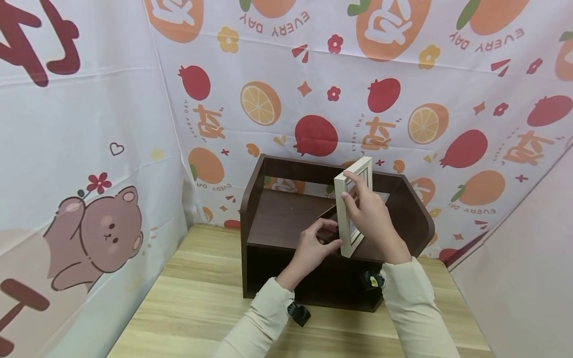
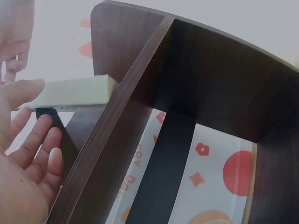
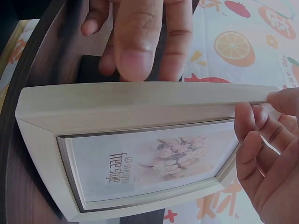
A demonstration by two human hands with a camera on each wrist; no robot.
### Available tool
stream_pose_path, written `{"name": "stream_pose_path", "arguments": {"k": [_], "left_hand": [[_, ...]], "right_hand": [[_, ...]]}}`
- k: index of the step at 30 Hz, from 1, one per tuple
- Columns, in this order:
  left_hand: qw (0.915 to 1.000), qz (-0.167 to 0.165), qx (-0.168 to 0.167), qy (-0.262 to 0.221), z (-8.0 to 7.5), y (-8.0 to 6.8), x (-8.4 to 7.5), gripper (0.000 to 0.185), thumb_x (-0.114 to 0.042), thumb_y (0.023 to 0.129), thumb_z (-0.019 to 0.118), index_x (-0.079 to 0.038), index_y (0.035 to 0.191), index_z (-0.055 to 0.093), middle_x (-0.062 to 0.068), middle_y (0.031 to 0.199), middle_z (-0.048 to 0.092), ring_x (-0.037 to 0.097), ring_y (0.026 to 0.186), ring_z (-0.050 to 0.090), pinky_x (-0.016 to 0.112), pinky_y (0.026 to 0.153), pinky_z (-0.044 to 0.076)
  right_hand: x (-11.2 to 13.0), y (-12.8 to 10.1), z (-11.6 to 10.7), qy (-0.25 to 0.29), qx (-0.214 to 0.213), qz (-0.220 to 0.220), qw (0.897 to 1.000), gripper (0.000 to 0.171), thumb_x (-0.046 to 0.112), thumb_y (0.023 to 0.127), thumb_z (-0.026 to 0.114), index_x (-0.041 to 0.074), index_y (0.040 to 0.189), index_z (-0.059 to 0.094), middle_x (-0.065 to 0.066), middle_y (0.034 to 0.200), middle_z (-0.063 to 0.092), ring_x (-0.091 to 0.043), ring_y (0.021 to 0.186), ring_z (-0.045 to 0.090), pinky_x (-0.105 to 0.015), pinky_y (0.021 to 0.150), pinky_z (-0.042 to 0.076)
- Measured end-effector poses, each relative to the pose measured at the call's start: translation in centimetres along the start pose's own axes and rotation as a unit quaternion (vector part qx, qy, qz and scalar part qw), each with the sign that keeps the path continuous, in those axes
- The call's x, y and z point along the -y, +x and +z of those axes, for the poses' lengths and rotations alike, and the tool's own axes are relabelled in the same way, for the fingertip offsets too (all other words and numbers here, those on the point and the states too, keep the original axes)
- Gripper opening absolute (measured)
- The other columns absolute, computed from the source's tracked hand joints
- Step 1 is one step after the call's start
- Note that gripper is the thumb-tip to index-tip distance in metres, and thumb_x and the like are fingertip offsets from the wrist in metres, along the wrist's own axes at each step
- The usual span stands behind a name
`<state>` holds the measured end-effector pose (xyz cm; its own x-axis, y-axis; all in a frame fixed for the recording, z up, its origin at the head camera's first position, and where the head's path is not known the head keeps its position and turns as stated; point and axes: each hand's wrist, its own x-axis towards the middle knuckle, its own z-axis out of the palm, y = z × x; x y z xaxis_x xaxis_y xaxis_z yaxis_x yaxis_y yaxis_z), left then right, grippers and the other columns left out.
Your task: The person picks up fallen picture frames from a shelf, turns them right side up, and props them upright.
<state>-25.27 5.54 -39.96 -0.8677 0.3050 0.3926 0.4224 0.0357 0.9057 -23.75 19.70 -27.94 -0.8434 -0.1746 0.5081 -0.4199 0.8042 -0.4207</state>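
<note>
A white picture frame [image 1: 353,167] with a flower print stands tilted on the top board of a dark brown wooden shelf [image 1: 277,214]. My right hand [image 1: 369,214] grips its upper side, thumb and fingers pinching the rim [image 3: 266,154]. My left hand [image 1: 313,246] holds the lower part, the thumb on the frame's edge [image 2: 74,92] and the fingers [image 2: 28,154] behind it by the dark back stand [image 2: 51,121]. In the right wrist view the frame [image 3: 140,121] fills the picture, with the left fingers [image 3: 135,37] beyond it.
The shelf stands on a light wooden table [image 1: 201,293], near its back edge. Fruit-print cloth [image 1: 313,99] hangs close behind and on the left. The shelf has raised side panels [image 1: 250,194] and an open lower compartment [image 2: 196,154].
</note>
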Motion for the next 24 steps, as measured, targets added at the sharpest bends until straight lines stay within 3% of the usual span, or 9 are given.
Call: {"name": "stream_pose_path", "arguments": {"k": [4, 10, 15, 19, 24], "left_hand": [[0.9991, 0.024, -0.03, 0.019, 0.7, -0.2, 0.2, 0.035, -0.015, 0.085, 0.074, -0.015, 0.116, 0.059, 0.008, 0.104, 0.066, 0.023, 0.092, 0.064, 0.023, 0.072, 0.049], [0.9875, 0.06, -0.087, 0.117, 1.8, -0.3, 0.1, 0.043, -0.018, 0.081, 0.078, -0.013, 0.115, 0.053, 0.003, 0.098, 0.068, 0.014, 0.082, 0.065, 0.024, 0.069, 0.05], [0.9811, 0.043, -0.11, 0.154, 1.9, -0.3, -0.5, 0.045, -0.019, 0.079, 0.079, -0.015, 0.114, 0.052, 0.0, 0.095, 0.068, 0.012, 0.079, 0.064, 0.023, 0.064, 0.046], [0.981, 0.03, -0.108, 0.158, 1.7, -0.3, -0.7, 0.044, -0.019, 0.079, 0.078, -0.015, 0.114, 0.051, 0.0, 0.097, 0.067, 0.012, 0.078, 0.064, 0.024, 0.063, 0.044], [0.9823, 0.018, -0.101, 0.157, 1.1, -0.3, -0.6, 0.044, -0.018, 0.081, 0.076, -0.014, 0.116, 0.05, 0.001, 0.099, 0.065, 0.013, 0.081, 0.063, 0.023, 0.062, 0.044]], "right_hand": [[0.1, 0.2, 0.2, -0.005, -0.003, -0.002, 1.0, 0.05, 0.017, 0.098, 0.056, 0.013, 0.145, 0.038, -0.01, 0.084, 0.061, -0.016, 0.061, 0.054, -0.03, 0.056, 0.044], [0.3, 0.4, 0.3, -0.005, -0.009, -0.001, 1.0, 0.05, 0.017, 0.097, 0.057, 0.011, 0.144, 0.039, -0.01, 0.085, 0.062, -0.018, 0.062, 0.056, -0.03, 0.055, 0.044], [0.5, 0.7, 0.3, -0.012, -0.001, -0.007, 1.0, 0.049, 0.017, 0.098, 0.057, 0.01, 0.143, 0.039, -0.01, 0.085, 0.063, -0.016, 0.059, 0.055, -0.029, 0.054, 0.045], [0.7, 1.1, -0.1, -0.028, 0.017, -0.007, 0.999, 0.05, 0.019, 0.097, 0.058, 0.01, 0.142, 0.039, -0.01, 0.084, 0.064, -0.014, 0.056, 0.053, -0.029, 0.054, 0.045], [0.9, 1.9, -0.8, -0.046, 0.051, 0.025, 0.997, 0.051, 0.027, 0.096, 0.059, 0.016, 0.143, 0.041, -0.007, 0.085, 0.066, -0.014, 0.057, 0.054, -0.029, 0.053, 0.043]]}}
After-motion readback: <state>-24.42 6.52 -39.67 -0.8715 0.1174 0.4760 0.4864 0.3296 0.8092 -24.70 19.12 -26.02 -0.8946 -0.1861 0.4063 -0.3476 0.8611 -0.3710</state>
